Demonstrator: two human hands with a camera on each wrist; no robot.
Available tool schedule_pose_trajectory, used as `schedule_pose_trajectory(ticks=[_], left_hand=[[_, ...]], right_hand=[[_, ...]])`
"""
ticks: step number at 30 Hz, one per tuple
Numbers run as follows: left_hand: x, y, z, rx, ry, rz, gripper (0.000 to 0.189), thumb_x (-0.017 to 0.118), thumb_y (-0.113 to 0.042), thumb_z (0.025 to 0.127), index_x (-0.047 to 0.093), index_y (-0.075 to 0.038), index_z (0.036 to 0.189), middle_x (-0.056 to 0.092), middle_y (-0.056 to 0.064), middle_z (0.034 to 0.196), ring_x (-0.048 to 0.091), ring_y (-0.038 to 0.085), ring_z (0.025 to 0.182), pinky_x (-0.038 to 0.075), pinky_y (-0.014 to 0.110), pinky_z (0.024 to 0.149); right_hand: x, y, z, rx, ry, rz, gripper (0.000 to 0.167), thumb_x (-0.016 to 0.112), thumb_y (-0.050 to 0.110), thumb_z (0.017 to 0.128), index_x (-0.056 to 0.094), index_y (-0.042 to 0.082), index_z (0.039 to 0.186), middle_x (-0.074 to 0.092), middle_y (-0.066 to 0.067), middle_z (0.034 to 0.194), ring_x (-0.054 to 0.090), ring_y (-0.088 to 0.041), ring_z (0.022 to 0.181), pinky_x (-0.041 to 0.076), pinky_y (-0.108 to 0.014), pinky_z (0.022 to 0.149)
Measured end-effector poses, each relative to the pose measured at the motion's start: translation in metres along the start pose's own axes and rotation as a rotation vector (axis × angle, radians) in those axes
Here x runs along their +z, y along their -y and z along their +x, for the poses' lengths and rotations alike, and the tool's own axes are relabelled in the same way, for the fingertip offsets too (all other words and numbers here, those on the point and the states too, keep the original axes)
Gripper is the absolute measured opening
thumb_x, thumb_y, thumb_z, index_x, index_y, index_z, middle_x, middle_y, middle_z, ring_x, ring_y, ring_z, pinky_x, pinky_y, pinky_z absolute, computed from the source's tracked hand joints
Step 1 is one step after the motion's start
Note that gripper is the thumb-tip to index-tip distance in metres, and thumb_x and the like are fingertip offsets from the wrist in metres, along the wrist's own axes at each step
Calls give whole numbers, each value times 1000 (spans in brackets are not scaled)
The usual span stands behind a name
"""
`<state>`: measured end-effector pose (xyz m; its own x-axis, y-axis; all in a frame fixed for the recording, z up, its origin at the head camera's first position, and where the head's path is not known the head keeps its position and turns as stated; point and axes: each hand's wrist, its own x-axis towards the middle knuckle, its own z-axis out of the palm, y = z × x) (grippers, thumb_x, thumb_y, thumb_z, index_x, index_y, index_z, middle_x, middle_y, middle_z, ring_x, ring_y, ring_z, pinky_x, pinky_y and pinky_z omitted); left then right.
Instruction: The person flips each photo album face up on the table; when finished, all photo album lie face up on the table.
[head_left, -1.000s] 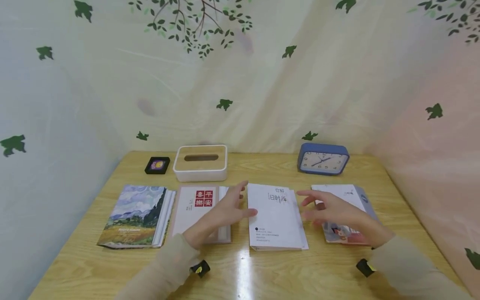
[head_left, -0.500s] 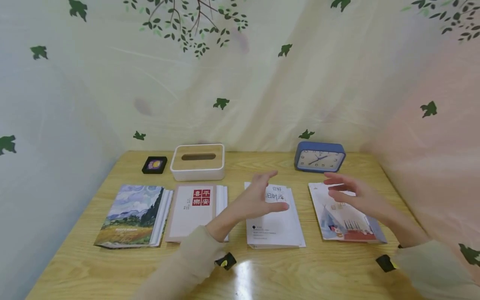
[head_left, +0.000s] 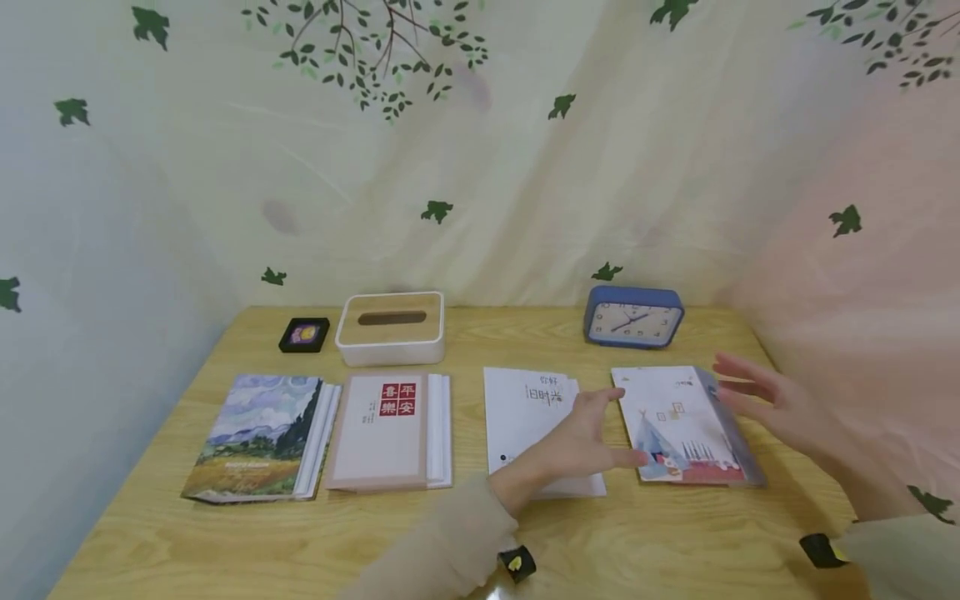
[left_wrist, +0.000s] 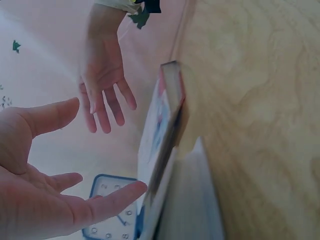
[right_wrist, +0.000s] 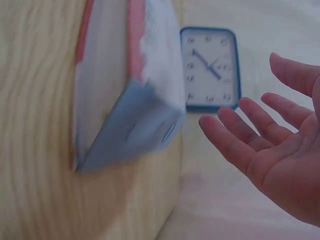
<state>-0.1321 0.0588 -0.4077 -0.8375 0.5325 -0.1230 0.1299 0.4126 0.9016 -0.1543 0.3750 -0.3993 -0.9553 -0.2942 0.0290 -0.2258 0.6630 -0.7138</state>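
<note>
My left hand [head_left: 573,446] hovers over the right part of a white photo album [head_left: 517,417] with black lettering, thumb and fingers spread, holding nothing. Right of it lies an album with a blue tent picture [head_left: 667,408] and a grey-blue spine, flat on the table. My right hand [head_left: 787,417] is in the air just beyond that spine; its fingers are spread and hold nothing. In the right wrist view a gap shows between the fingers and the tent album's spine [right_wrist: 132,127]. The two hands stand on either side of the tent album, palms facing inward.
Two more albums lie left on the wooden table [head_left: 247,550]: one with a painted landscape [head_left: 258,433], one with red square characters [head_left: 378,442]. Behind stand a small black frame [head_left: 303,335], a white tissue box [head_left: 390,350] and a blue clock [head_left: 633,318]. Printed cloth [head_left: 510,167] hangs around.
Both hands have moved right, from around the white lettered album to around the tent album, which is now less covered. The albums have stayed in place; the head view has shifted slightly.
</note>
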Motion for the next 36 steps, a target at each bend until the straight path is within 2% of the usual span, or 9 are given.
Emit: schedule_pose_trajectory(ticks=[4, 6, 8, 11, 14, 21, 26, 31, 36], left_hand=[[14, 5, 4, -30, -8, -23, 86, 83, -31, 86, 36, -16, 157, 32, 11, 158, 31, 20, 145, 30, 33, 117], [19, 8, 6, -30, -25, -17, 87, 84, -31, 85, 37, -14, 157, 34, 13, 156, 34, 20, 143, 31, 31, 115], [23, 9, 9, -43, -40, -17, 87, 84, -30, 85, 37, -14, 156, 35, 14, 154, 37, 20, 141, 33, 30, 114], [29, 12, 12, -75, -63, -9, 87, 85, -30, 83, 39, -15, 155, 38, 14, 150, 41, 18, 137, 36, 28, 112], [35, 12, 15, -106, -75, -35, 86, 87, -27, 81, 41, -17, 154, 38, 12, 147, 42, 17, 134, 38, 28, 110], [48, 10, 21, -101, -99, -64, 89, 90, -25, 77, 43, -15, 152, 36, 9, 146, 39, 16, 134, 36, 27, 110], [56, 4, 23, -127, -76, -58, 89, 89, -28, 79, 40, -19, 153, 32, 8, 151, 42, 19, 134, 38, 29, 110], [62, 0, 23, -134, -56, -8, 88, 89, -29, 79, 40, -21, 152, 34, 9, 148, 46, 20, 131, 41, 31, 108], [64, -1, 25, -149, -73, 41, 90, 90, -29, 78, 40, -23, 152, 33, 11, 150, 47, 21, 131, 44, 31, 105]], right_hand=[[-6, -21, -8, 83, 47, 32, 70, 61, 22, 104, 25, -3, 158, 39, -33, 150, 53, 6, 111, 53, -17, 80], [-6, -30, -11, 106, 61, 92, 70, 59, 20, 104, 21, -7, 157, 36, -37, 149, 56, 6, 109, 58, -24, 79], [-4, -39, -12, 122, 75, 158, 69, 57, 18, 105, 18, -10, 156, 32, -40, 149, 54, 13, 104, 60, -30, 79], [-1, -49, -13, 148, 101, 264, 68, 54, 15, 107, 14, -13, 155, 28, -44, 149, 59, 9, 104, 60, -35, 81], [0, -58, -14, 177, 134, 306, 70, 51, 18, 108, 10, -12, 156, 25, -46, 149, 60, 6, 104, 60, -34, 83], [0, -68, -13, 239, 156, 331, 72, 50, 20, 109, 6, -12, 156, 22, -46, 151, 57, 11, 103, 59, -31, 84], [-1, -71, -11, 244, 172, 351, 71, 49, 17, 109, 6, -16, 154, 20, -47, 151, 60, 8, 102, 59, -31, 83], [-2, -72, -7, 322, 202, 355, 74, 49, 25, 109, 6, -11, 156, 27, -41, 153, 62, 6, 101, 59, -32, 84], [-3, -69, -3, 365, 220, 371, 76, 50, 28, 109, 6, -10, 157, 42, -33, 150, 63, 4, 101, 59, -35, 85]])
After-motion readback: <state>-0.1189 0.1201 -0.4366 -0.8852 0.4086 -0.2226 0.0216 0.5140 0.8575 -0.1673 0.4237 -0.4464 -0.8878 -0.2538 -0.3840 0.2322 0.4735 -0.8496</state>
